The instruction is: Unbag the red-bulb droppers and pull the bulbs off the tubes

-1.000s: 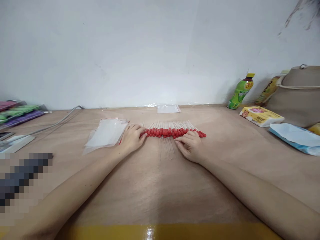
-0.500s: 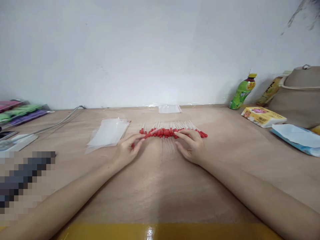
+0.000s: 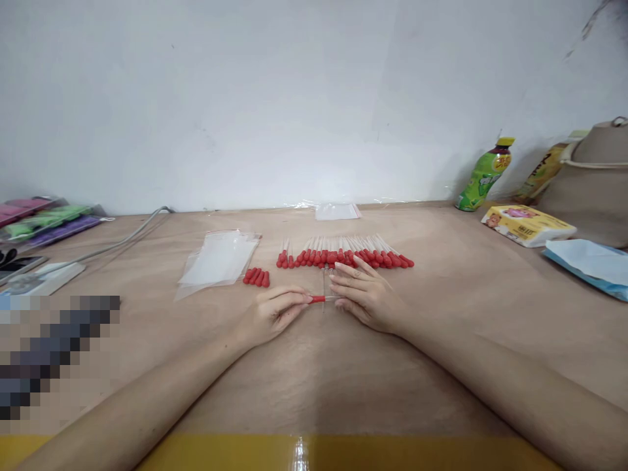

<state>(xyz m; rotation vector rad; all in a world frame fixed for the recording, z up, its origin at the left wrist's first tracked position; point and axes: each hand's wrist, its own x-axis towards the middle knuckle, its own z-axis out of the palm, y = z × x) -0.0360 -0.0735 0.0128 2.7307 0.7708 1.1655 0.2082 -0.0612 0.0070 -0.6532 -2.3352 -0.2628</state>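
My left hand (image 3: 279, 311) is closed, pinching the red rubber bulb (image 3: 318, 299) of a dropper between thumb and fingertips. A thin clear tube runs from that bulb to my right hand (image 3: 366, 297), whose thumb and fingertips close around its far end. Just beyond my hands lies a row of red-bulbed droppers (image 3: 338, 258), their thin tubes pointing toward the wall. A few loose clear tubes (image 3: 324, 282) lie in front of the row, partly hidden by my right fingers. Several loose red bulbs (image 3: 256, 277) sit together behind my left hand.
Clear plastic zip bags (image 3: 218, 258) are stacked left of the row, and another bag (image 3: 337, 211) lies by the wall. At right stand a green bottle (image 3: 485, 176), a tissue pack (image 3: 527, 226), a blue-white packet (image 3: 589, 265) and a beige bag (image 3: 583, 190). A grey cable (image 3: 127, 237) crosses the left side.
Both hands have drawn back from the row toward me. A dropper now lies between them, bulb in the left hand, tube at the right. The loose bulbs have come into fuller view.
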